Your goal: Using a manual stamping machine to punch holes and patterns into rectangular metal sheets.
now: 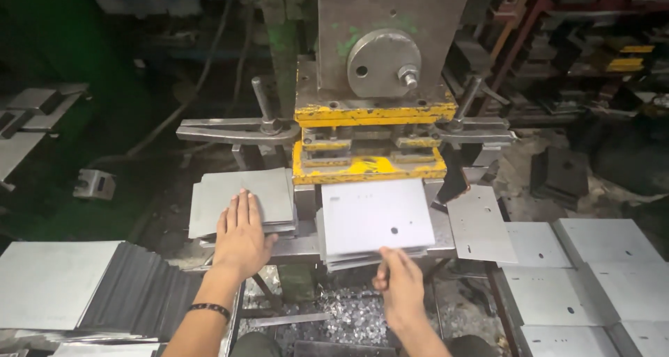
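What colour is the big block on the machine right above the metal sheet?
Yellow, chipped and worn, on the press block; the head view shows it.

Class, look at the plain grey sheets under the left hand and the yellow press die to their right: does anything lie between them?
Nothing visible does. The left hand rests flat on the plain grey sheets; only a narrow gap separates them from the yellow press die.

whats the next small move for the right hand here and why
Probably slide the punched sheet out to the right. The right hand pinches its near edge, its holes are already made, and it lies in front of the yellow die. Finished sheets sit to the right, while the left hand rests flat on the blank stack.
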